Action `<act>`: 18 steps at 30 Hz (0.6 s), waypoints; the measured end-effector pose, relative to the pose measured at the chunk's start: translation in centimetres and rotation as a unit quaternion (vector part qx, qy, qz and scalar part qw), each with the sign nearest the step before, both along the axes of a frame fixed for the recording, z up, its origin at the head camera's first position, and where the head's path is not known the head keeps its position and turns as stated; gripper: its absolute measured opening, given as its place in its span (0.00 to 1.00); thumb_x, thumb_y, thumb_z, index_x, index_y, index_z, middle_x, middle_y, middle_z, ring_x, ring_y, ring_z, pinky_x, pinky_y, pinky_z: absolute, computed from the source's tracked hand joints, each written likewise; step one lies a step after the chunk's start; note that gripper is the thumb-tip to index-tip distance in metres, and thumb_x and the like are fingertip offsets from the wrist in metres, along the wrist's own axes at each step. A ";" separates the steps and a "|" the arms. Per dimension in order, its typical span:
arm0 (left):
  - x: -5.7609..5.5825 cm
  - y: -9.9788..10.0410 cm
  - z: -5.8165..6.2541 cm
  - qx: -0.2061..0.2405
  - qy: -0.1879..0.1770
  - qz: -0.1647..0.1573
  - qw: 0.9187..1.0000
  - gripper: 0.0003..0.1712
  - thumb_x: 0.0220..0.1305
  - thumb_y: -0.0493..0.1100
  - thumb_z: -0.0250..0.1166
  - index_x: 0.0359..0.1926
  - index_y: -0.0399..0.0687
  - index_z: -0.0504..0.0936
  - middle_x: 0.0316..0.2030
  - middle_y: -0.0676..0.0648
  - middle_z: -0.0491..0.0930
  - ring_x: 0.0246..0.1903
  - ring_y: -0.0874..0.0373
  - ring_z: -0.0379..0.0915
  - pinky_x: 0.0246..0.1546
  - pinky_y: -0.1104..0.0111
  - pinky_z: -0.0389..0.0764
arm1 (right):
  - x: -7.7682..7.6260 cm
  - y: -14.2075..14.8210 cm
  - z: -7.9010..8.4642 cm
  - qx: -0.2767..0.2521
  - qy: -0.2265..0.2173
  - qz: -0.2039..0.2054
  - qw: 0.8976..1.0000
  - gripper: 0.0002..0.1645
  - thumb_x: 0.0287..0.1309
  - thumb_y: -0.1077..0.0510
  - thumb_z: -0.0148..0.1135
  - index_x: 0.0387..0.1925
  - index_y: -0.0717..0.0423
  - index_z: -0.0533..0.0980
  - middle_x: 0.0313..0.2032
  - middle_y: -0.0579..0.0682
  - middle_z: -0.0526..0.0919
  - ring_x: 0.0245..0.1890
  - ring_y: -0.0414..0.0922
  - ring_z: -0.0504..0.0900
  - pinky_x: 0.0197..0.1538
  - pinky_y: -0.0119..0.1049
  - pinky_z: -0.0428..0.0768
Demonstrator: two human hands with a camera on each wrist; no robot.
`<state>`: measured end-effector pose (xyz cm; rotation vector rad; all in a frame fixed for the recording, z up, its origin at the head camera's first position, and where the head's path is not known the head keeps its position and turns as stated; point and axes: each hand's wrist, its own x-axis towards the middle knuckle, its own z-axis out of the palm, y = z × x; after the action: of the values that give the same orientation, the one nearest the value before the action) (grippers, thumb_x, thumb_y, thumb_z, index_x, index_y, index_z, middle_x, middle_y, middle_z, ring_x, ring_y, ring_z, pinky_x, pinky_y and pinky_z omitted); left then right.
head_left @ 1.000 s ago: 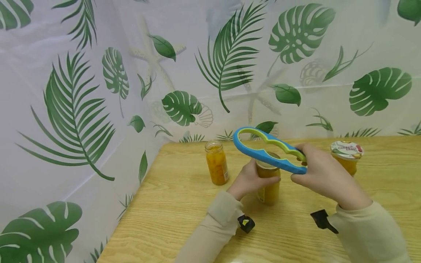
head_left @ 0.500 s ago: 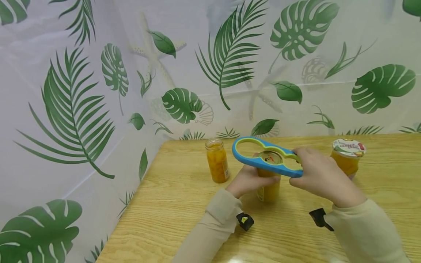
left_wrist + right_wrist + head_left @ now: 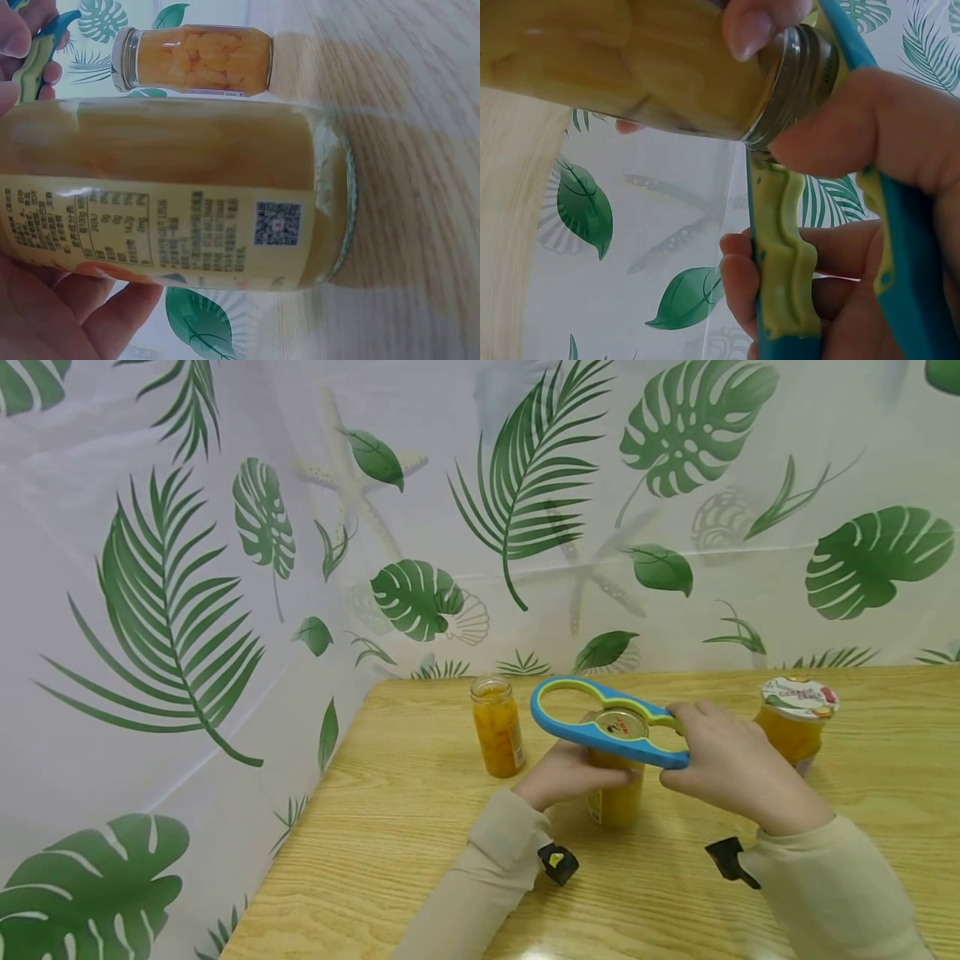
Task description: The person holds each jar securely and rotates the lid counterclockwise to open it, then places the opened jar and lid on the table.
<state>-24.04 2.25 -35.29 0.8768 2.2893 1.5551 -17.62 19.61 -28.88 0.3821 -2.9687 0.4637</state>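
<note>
Three jars [image 3: 618,802], one blue-and-yellow opener [image 3: 592,735], two hands [image 3: 738,764].

The left hand [image 3: 564,777], just below frame centre, grips with curled fingers; the right hand [image 3: 738,764], right of centre, likewise. The left forearm [image 3: 476,885] crosses bottom centre; the right forearm [image 3: 836,885], lower right.

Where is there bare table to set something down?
Bare wood on the table lies between the left jar and the left edge, between the two sleeves, and right of the white-lidded jar. It's crowded in the middle: the left hand grips the middle jar while the right hand holds the blue opener at its lid.
</note>
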 end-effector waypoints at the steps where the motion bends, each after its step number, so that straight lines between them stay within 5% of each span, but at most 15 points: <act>1: 0.0 0.0 0.0 0.000 -0.001 -0.001 1.000 0.35 0.48 0.40 0.68 0.57 0.49 0.63 0.47 0.56 0.69 0.47 0.67 0.64 0.52 0.72 0.62 | 0.0 0.0 0.0 0.001 -0.001 0.001 1.000 0.42 0.38 0.53 0.66 0.53 0.74 0.62 0.45 0.69 0.70 0.37 0.57 0.71 0.33 0.50 0.68; 7: 0.1 0.0 0.0 0.003 -0.008 -0.004 1.000 0.34 0.48 0.40 0.68 0.56 0.48 0.63 0.47 0.56 0.69 0.46 0.68 0.64 0.50 0.73 0.63 | 0.1 -0.1 0.0 0.016 -0.003 0.004 1.000 0.43 0.38 0.54 0.66 0.55 0.73 0.62 0.43 0.68 0.70 0.38 0.58 0.72 0.32 0.51 0.69; 18: 0.1 0.1 0.1 0.033 -0.014 -0.015 0.999 0.34 0.49 0.35 0.67 0.56 0.45 0.62 0.46 0.55 0.69 0.45 0.68 0.65 0.48 0.75 0.66 | 0.4 -0.5 0.2 0.071 0.025 0.006 0.997 0.46 0.37 0.54 0.67 0.57 0.73 0.61 0.36 0.62 0.72 0.28 0.50 0.71 0.22 0.38 0.65</act>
<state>-23.90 2.36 -35.22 0.8959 2.2071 1.6276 -17.25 19.14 -28.65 0.4202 -2.9600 0.2404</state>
